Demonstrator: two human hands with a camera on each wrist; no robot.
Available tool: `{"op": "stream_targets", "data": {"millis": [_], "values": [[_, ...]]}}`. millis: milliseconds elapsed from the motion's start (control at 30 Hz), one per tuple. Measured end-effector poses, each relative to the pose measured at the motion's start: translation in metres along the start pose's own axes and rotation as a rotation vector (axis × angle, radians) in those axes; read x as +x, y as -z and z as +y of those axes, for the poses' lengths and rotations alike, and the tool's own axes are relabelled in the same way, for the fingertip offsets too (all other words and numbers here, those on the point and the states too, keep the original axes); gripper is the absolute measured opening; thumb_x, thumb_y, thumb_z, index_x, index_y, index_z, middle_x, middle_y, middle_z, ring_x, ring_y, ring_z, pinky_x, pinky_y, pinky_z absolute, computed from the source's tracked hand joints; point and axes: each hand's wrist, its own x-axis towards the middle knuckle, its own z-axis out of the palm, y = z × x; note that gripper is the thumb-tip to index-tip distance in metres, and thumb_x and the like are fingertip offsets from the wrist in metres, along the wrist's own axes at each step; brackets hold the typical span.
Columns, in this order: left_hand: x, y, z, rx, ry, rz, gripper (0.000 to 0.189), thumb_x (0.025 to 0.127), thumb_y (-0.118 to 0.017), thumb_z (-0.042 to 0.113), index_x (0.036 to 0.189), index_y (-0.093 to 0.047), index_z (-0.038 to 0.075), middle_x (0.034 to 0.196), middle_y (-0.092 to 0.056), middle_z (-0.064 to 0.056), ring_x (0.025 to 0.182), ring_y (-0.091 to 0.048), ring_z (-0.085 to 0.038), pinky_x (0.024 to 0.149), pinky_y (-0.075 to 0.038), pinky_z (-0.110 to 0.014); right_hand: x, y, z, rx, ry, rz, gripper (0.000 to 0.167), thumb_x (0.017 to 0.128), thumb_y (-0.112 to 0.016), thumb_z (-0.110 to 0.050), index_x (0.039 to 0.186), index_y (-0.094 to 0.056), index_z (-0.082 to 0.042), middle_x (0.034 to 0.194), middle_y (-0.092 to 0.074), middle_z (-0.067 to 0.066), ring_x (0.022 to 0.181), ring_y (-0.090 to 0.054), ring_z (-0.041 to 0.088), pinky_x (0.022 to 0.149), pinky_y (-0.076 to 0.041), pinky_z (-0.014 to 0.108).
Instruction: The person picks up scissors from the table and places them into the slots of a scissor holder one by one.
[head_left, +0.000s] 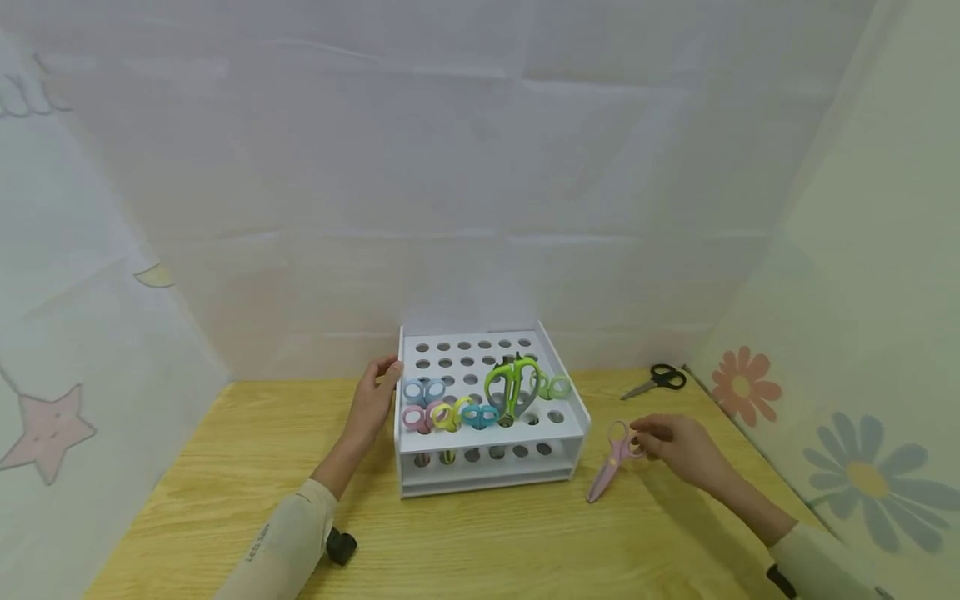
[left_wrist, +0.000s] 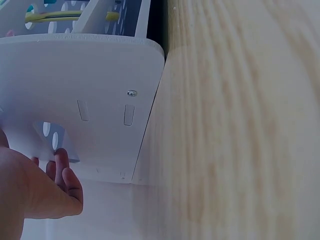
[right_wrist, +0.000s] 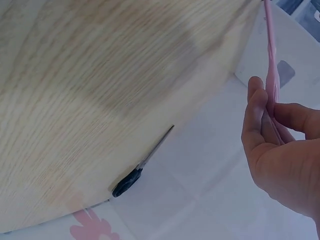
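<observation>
My right hand [head_left: 678,450] pinches pink scissors [head_left: 613,467] by a handle loop, between thumb and fingers. The blades point down and toward the rack's front right corner, close over the table. In the right wrist view the scissors [right_wrist: 272,75] appear edge-on. My left hand [head_left: 371,404] touches the outer left wall of a white holed rack [head_left: 465,479], its fingers [left_wrist: 62,165] right by the wall's cutout. Scissors stand in the rack, handles up: light blue [head_left: 423,390], pink [head_left: 422,417], yellow [head_left: 450,414], teal [head_left: 480,416], large green-and-grey [head_left: 513,387] and pale green [head_left: 557,387].
Black-handled scissors [head_left: 663,377] lie at the far right of the wooden table [head_left: 480,542], near the back wall. White sheets with printed flowers and a star [head_left: 48,433] enclose the table on three sides. Several rear holes of the rack show bare.
</observation>
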Motion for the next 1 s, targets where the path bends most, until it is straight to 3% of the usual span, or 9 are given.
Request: {"op": "stream_targets", "data": {"millis": [300, 600, 833, 1000], "values": [[0.003, 0.006, 0.000, 0.001, -0.010, 0.008, 0.056, 0.104, -0.056, 0.048, 0.142, -0.053, 0.007, 0.140, -0.052, -0.014, 0.115, -0.053, -0.034, 0.099, -0.043, -0.046, 0.004, 0.008, -0.020, 0.142, -0.041, -0.049, 0.028, 0.102, -0.061, -0.003, 0.126, -0.064, 0.011, 0.104, -0.073, 0.015, 0.092, -0.071, 0.027, 0.073, -0.058, 0.030], [0.003, 0.008, 0.002, -0.012, 0.005, -0.008, 0.057, 0.104, -0.055, 0.047, 0.144, -0.051, 0.006, 0.141, -0.051, -0.014, 0.117, -0.052, -0.033, 0.100, -0.041, -0.045, 0.001, 0.024, -0.041, 0.088, 0.081, -0.043, 0.026, 0.102, -0.062, -0.005, 0.125, -0.068, 0.006, 0.104, -0.073, 0.012, 0.091, -0.071, 0.025, 0.075, -0.058, 0.032], [0.001, 0.004, 0.002, -0.026, 0.017, -0.013, 0.057, 0.104, -0.056, 0.047, 0.142, -0.052, 0.006, 0.141, -0.051, -0.015, 0.118, -0.051, -0.033, 0.100, -0.041, -0.046, -0.003, 0.040, -0.068, 0.090, 0.101, 0.003, 0.024, 0.101, -0.065, -0.008, 0.123, -0.071, -0.003, 0.110, -0.073, 0.010, 0.088, -0.072, 0.020, 0.075, -0.058, 0.032], [-0.001, 0.000, 0.000, -0.017, 0.010, -0.005, 0.056, 0.104, -0.056, 0.046, 0.141, -0.053, 0.005, 0.140, -0.051, -0.015, 0.115, -0.052, -0.033, 0.098, -0.042, -0.045, -0.002, 0.048, -0.089, 0.145, 0.125, 0.018, 0.024, 0.103, -0.062, -0.007, 0.125, -0.070, 0.000, 0.108, -0.074, 0.013, 0.092, -0.073, 0.022, 0.080, -0.057, 0.030]]}}
